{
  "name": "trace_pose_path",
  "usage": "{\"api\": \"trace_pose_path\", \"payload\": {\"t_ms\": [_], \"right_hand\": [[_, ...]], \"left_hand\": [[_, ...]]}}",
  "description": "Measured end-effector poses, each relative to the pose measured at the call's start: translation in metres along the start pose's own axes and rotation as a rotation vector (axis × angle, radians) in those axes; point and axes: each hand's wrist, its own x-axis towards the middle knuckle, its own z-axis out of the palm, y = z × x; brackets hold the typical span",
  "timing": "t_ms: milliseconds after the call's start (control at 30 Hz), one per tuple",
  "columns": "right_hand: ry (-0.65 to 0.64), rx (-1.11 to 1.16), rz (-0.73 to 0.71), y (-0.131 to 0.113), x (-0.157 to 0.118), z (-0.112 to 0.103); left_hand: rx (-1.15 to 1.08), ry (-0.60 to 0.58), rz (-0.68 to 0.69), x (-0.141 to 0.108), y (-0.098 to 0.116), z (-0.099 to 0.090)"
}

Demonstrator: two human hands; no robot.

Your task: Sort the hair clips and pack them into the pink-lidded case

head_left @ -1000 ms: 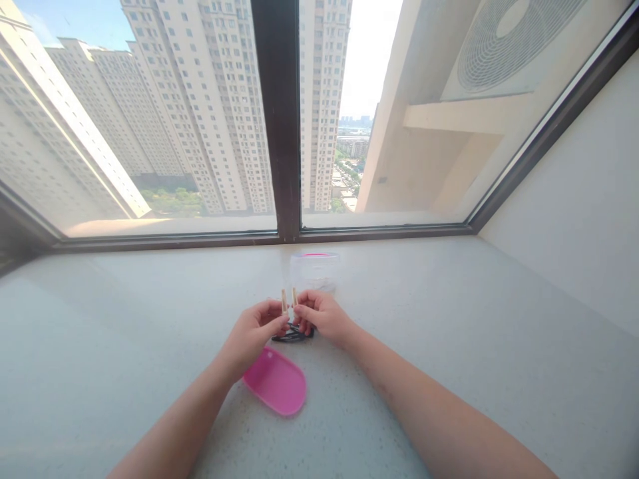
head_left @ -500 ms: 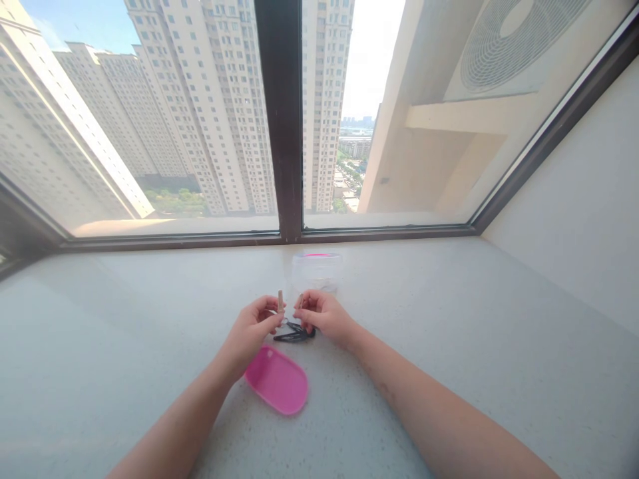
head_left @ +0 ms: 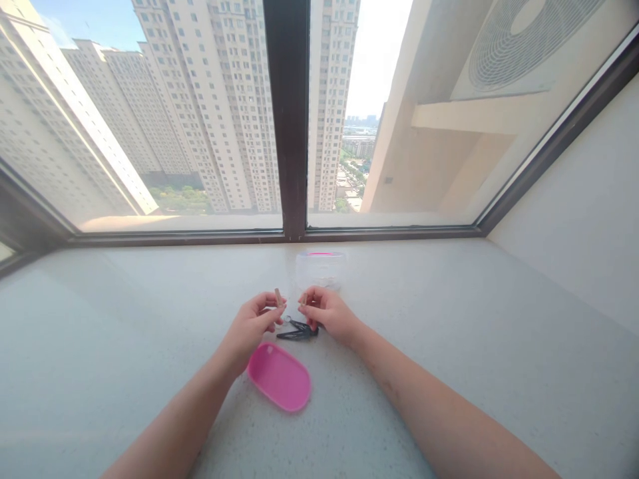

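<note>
Between the thumb and fingers of my left hand (head_left: 257, 320) a slim beige clip (head_left: 278, 297) stands nearly upright; it is too small to name more exactly. My right hand (head_left: 327, 313) pinches a similar small beige clip (head_left: 303, 300), partly covered by the fingers. The two hands are close together but apart. Beneath them on the white surface lies a bunch of black hair clips (head_left: 297, 330), near the right fingertips. A small ring-like piece (head_left: 287, 319) shows beside them. Nearer to me, a pink oval lid or shallow tray (head_left: 282, 379) lies by my left wrist.
Behind my hands stands a clear plastic container (head_left: 320, 266) with a pink spot at its top; its contents are hard to make out. The white sill (head_left: 424, 299) runs up to a dark-framed window (head_left: 294, 120), with a white wall (head_left: 574, 219) on the right.
The view has shifted slightly. The clip in my left hand now tilts a little to the left. Both hands still hold their clips, and the things on the surface lie as before.
</note>
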Motion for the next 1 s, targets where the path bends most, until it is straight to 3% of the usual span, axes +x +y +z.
{"api": "trace_pose_path", "payload": {"t_ms": [700, 1000], "right_hand": [[-0.004, 0.033, 0.001, -0.0005, -0.0001, -0.0014], [-0.021, 0.023, -0.007, 0.0030, 0.0013, -0.0027]], "left_hand": [[0.069, 0.020, 0.041, 0.0047, -0.0035, 0.0006], [0.139, 0.034, 0.120, 0.0069, -0.0049, 0.0010]]}}
